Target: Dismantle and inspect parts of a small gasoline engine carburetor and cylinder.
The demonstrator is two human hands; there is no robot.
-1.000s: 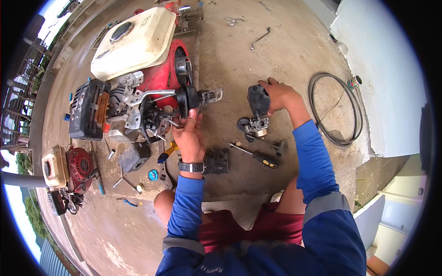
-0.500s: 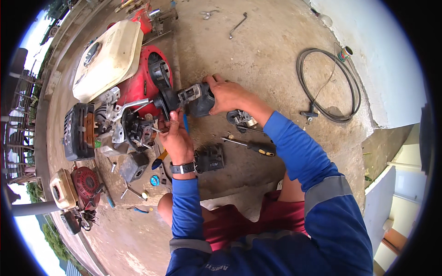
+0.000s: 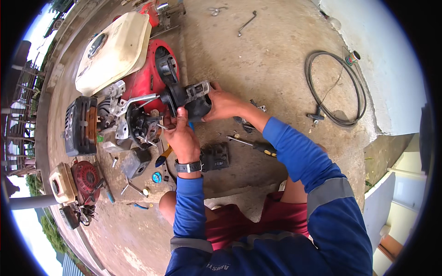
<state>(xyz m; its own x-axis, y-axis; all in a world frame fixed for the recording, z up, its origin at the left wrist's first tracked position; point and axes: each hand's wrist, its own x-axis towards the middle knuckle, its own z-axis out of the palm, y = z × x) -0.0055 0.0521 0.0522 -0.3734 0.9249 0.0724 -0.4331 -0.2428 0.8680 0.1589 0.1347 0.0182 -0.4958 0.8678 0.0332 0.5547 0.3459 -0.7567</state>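
Observation:
A small engine with a red housing and a cream fuel tank lies partly taken apart on the concrete floor. My right hand grips a black and grey carburettor part and holds it against the engine's side. My left hand, with a black wristwatch, reaches up from below and pinches the engine fittings just under that part. Both arms wear blue sleeves.
A yellow-handled screwdriver, a black cover, pliers and small loose parts lie near my knees. A second small red engine sits at the lower left. A coiled black cable and a crank wrench lie farther off.
My right hand carried the black carburettor part from the floor at the right over to the engine. My left hand stayed at the engine. The view moved closer.

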